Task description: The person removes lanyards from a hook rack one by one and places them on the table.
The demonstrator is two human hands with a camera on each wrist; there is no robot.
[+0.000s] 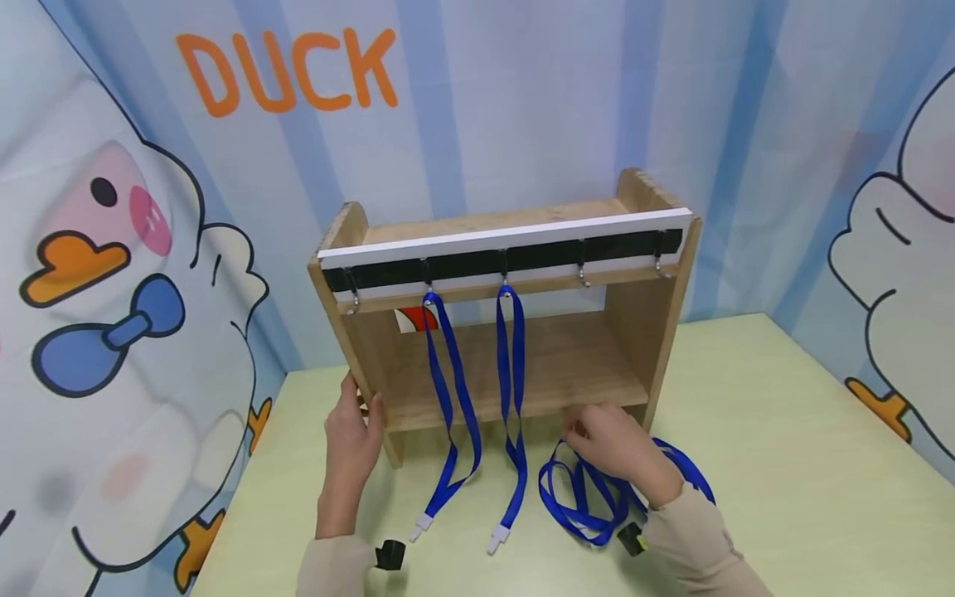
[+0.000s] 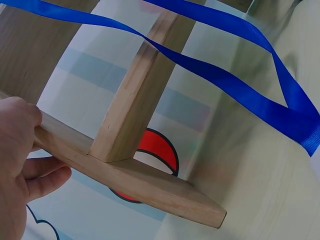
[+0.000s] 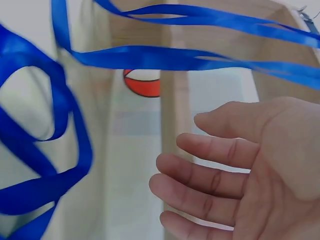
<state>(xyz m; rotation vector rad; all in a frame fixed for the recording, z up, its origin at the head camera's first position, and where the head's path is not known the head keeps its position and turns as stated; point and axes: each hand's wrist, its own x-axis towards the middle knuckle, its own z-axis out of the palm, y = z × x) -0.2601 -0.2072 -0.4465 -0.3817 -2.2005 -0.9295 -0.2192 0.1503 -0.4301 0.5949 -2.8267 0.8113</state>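
Observation:
A wooden shelf [image 1: 515,356] stands on the table, a row of metal hooks along its front rail. My left hand [image 1: 354,438] grips the shelf's left side panel, thumb and fingers on opposite faces in the left wrist view. Two blue lanyards hang from the second hook and the middle hook, the left lanyard [image 1: 462,398] and the right lanyard [image 1: 504,365], with white clips at their lower ends. Near the lower board, my right hand [image 1: 613,446] hovers with loosely bent, separated fingers, holding nothing. Below it lies a loose heap of blue lanyards [image 1: 548,489].
Bare hooks show at the left end, such as the leftmost hook [image 1: 352,300], and two more on the right. A printed duck curtain [image 1: 522,99] hangs behind the pale table [image 1: 753,464].

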